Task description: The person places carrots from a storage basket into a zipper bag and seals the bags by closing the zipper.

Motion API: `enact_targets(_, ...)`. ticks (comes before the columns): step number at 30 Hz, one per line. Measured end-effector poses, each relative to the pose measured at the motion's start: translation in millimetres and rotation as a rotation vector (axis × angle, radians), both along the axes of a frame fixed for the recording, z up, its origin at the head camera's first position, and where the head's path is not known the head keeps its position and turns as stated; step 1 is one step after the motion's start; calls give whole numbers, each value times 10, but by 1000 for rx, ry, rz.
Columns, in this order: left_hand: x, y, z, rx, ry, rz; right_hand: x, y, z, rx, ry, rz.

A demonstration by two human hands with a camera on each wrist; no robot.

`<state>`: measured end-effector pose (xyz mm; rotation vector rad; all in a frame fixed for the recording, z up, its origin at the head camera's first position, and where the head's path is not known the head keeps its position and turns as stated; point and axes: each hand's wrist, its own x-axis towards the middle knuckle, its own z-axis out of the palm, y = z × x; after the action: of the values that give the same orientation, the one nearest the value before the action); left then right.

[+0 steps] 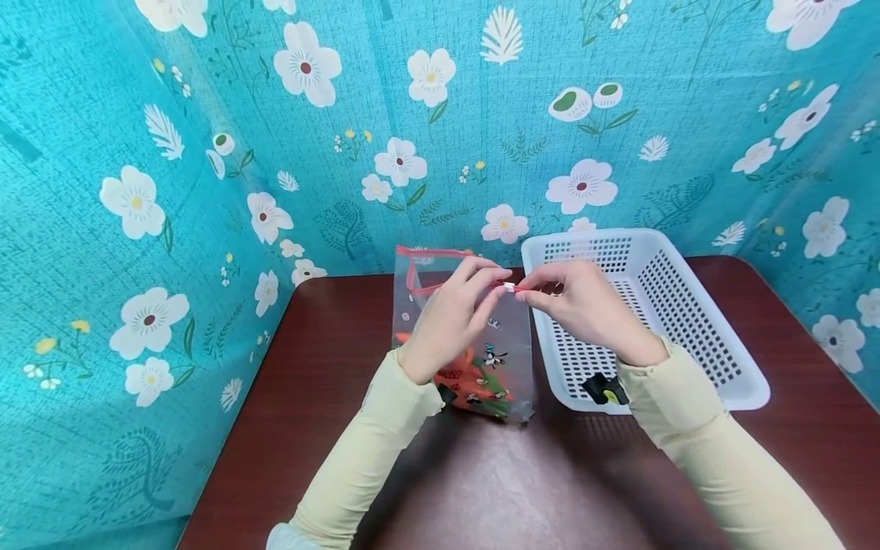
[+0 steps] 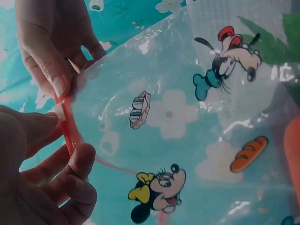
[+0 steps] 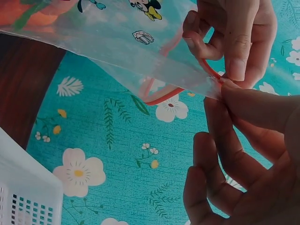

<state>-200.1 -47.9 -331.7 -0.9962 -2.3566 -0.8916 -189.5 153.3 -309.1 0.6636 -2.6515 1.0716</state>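
A clear printed zip bag [image 1: 512,328] with a red zip stands held up over the table, orange things with green leafy parts [image 1: 467,374] inside its lower half. My left hand [image 1: 450,313] pinches the white slider [image 2: 60,112] on the zip between thumb and fingers. Close beside it, my right hand [image 1: 584,302] pinches the zip's right end at the bag's top corner, as the right wrist view also shows. To the left of my left hand, the red-edged mouth gapes apart in a loop [image 3: 164,96].
Right of the bag sits a white perforated plastic basket [image 1: 752,397], partly under my right forearm. The dark reddish table [image 1: 330,367] meets a blue flowered cloth [image 1: 440,153] at the back and sides. Black wrist gear [image 1: 605,388] shows under my right sleeve.
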Motion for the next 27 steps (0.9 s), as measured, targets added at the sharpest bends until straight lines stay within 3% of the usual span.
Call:
enact_targets(10, 23, 15, 6, -51, -41, 9, -2, -10, -25, 13, 23, 11)
enact_targets(27, 43, 52, -23, -156, 41, 123, -29, -22, -73, 8, 35, 10)
